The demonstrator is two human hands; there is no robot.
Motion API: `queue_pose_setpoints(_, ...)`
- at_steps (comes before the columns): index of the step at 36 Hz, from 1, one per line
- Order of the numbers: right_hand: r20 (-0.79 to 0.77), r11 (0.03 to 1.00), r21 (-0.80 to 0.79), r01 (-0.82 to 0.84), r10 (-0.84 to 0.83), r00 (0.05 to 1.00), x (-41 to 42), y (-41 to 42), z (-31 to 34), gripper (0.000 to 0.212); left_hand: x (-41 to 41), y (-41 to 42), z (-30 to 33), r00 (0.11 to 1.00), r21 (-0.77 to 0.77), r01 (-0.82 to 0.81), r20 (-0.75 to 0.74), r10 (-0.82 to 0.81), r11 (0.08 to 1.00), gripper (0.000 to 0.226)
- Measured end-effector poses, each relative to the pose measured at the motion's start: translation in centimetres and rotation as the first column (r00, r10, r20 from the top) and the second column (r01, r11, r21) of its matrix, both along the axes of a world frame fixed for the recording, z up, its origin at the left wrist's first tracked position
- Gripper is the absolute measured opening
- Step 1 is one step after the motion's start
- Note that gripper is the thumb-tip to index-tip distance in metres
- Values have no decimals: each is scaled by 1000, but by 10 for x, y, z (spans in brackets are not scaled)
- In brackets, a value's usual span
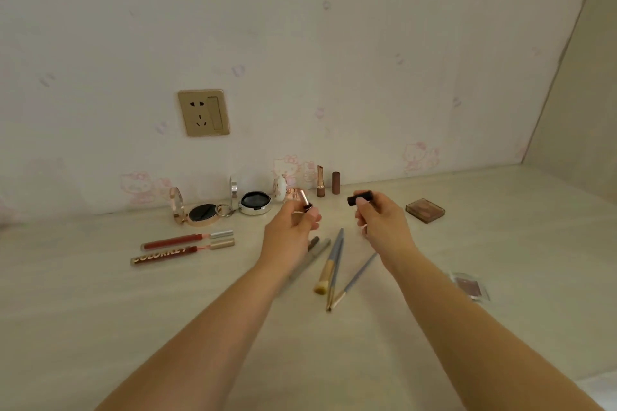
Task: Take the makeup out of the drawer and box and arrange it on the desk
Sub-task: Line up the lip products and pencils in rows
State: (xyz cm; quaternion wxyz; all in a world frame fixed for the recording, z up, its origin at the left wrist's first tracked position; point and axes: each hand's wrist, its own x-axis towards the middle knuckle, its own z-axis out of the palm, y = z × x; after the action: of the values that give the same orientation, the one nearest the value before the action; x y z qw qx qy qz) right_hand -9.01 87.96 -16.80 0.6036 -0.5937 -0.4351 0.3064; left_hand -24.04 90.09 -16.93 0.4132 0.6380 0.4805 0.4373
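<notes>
With both arms stretched over the pale wood-grain desk (100,294), I had my left hand (293,223) pinching a rose-gold metallic lipstick tube (302,198), fingers curled round its dark base, tube tilted up and to the left. My right hand (380,220) was clamped on the dark, short cylindrical cap (359,198), thumb and forefinger round it. The two parts were held apart and near each other, likely so the lipstick could stand uncapped like its neighbours, though that was my guess.

Just behind, by the wall, stood an open gold-and-brown lipstick (320,181) with its matte brown cylindrical cap (336,182) upright beside it. To the left, two round compacts lay open: a silver-rimmed one (254,203) and a rose-gold one (202,214), lids propped up, probably for display. Two slim red lip-gloss tubes with metallic caps (187,245) lay parallel, neatly set. Under my hands, grey-handled makeup brushes (330,265) lay fanned and loose, seemingly not yet tidied. To the right sat a clear-lidded square brown eyeshadow palette (425,209); nearer me, a small clear blush pan (470,285). No drawer or box in view.
</notes>
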Motion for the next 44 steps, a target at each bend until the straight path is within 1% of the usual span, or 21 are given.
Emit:
queue_pose_setpoints(3,128,1000,4,5,-6,992,13,31,5,10,13,31,5,983,84,-41,-173,55,996,7)
queue_pose_setpoints(5,238,999,-26,19,-13,971,21,54,3,13,22,51,3,976,94,-69,-202,86,993,13)
queue_pose_setpoints(7,348,998,-48,42,-22,937,28,75,0,19,29,69,-4,971,63,-96,-212,108,993,13)
queue_pose_setpoints(12,454,996,-72,58,-19,891,41,119,-15,22,45,108,-20,912,63,-104,-392,120,993,7)
queue_pose_setpoints(14,504,992,-113,63,3,864,45,132,-20,23,49,119,-22,881,79,-97,-457,123,992,3)
queue_pose_setpoints(20,611,958,-280,57,132,780,49,160,-29,30,58,144,-32,810,93,-106,-569,140,990,9)
queue_pose_setpoints(24,649,948,-316,45,181,739,48,170,-30,30,63,152,-37,799,103,-86,-587,130,991,10)
queue_pose_setpoints(27,669,942,-333,33,211,712,46,174,-31,32,66,154,-37,794,117,-88,-592,140,989,2)
queue_pose_setpoints(29,680,940,-340,35,220,700,45,174,-31,33,67,155,-38,789,129,-85,-597,146,988,2)
queue_pose_setpoints(33,699,933,-356,43,236,675,45,174,-31,32,67,156,-41,788,143,-96,-594,163,985,12)
queue_pose_setpoints(37,699,927,-372,55,240,674,45,172,-33,30,67,155,-42,782,152,-126,-593,192,980,18)
queue_pose_setpoints(41,706,913,-404,57,271,654,45,171,-35,32,69,153,-44,789,153,-133,-582,197,979,18)
queue_pose_setpoints(44,666,913,-406,35,270,695,45,168,-34,39,69,149,-43,800,161,-142,-563,209,977,23)
